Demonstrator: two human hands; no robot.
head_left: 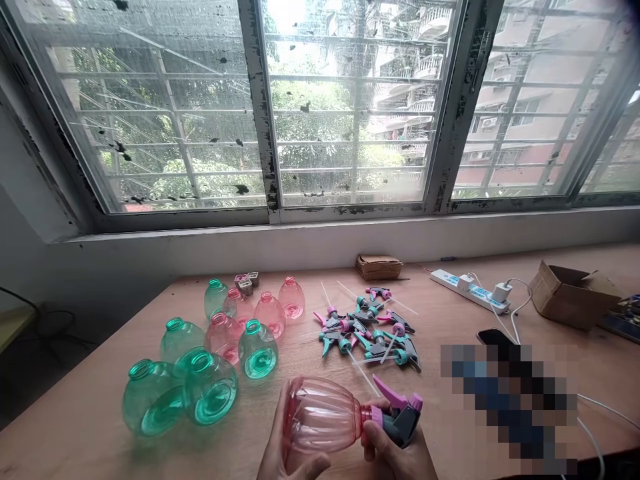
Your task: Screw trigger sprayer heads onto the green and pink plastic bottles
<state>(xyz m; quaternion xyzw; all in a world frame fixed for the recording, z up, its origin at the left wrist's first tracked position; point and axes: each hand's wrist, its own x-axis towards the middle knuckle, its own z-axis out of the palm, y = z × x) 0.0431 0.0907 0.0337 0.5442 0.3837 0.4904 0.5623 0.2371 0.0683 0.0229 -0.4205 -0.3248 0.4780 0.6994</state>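
A see-through pink spray bottle lies sideways in front of me, its neck to the right. My left hand wraps round the bottle's base end. On its neck sits a dark grey and purple trigger sprayer, and my right hand grips the sprayer's purple collar with thumb and fingers. Beyond the hands is a heap of loose trigger sprayers, some teal, some purple, with thin white tubes. To the left stand several open-necked bottles, green ones nearer and pink ones farther back.
A power strip with white chargers and cables lies at the back right, beside an open cardboard box. A phone rests near a blurred-out patch. Small blocks and a brown package sit near the windowed wall.
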